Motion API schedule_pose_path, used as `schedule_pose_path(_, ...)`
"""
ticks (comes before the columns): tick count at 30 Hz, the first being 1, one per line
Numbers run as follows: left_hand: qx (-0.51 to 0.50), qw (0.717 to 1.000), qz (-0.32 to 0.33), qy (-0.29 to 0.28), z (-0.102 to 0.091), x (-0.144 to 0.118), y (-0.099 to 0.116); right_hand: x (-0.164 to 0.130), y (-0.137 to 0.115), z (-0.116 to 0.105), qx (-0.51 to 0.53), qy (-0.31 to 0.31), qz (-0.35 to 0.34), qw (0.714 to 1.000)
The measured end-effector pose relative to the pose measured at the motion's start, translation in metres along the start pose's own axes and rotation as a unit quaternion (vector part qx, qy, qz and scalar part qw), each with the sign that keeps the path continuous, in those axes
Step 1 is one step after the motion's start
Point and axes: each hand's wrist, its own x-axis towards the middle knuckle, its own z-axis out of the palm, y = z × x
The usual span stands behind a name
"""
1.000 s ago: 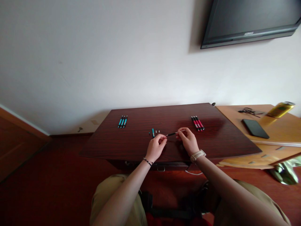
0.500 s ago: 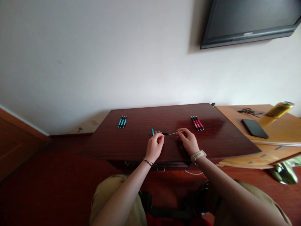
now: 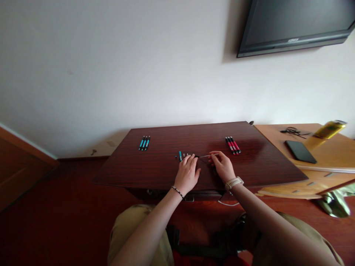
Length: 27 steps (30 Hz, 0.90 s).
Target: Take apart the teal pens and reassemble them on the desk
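Note:
My left hand [image 3: 189, 173] rests low on the dark wooden table [image 3: 155, 173], fingers spread, its tips beside several small loose pen parts [image 3: 182, 155], one of them teal. My right hand [image 3: 222, 166] pinches the right end of a thin pen refill [image 3: 204, 156] that has a black piece at its left end, near my left fingertips. I cannot tell whether my left fingers touch that black piece. A row of three teal pens [image 3: 144, 143] lies at the back left. Three red pens [image 3: 233, 145] lie at the back right.
A lighter wooden desk [image 3: 327, 155] joins on the right, with a black phone [image 3: 301, 151], a tangled cable [image 3: 292, 130] and a yellow can [image 3: 330, 129] on it. A wall-mounted TV [image 3: 294, 22] hangs above. My knees sit under the table's front edge.
My left hand let go of the black end of the refill, opened, and lowered onto the table. My right hand stayed put with the refill, which now lies lower.

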Motion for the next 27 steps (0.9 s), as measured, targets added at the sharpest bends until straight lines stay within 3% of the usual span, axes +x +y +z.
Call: schedule_pose_path(27, 0.032, 0.999, 0.011, -0.016, 0.0064, 0.0008, 0.0, 0.0012, -0.0006, -0.0007, -0.023, -0.024, 0.003, 0.999)
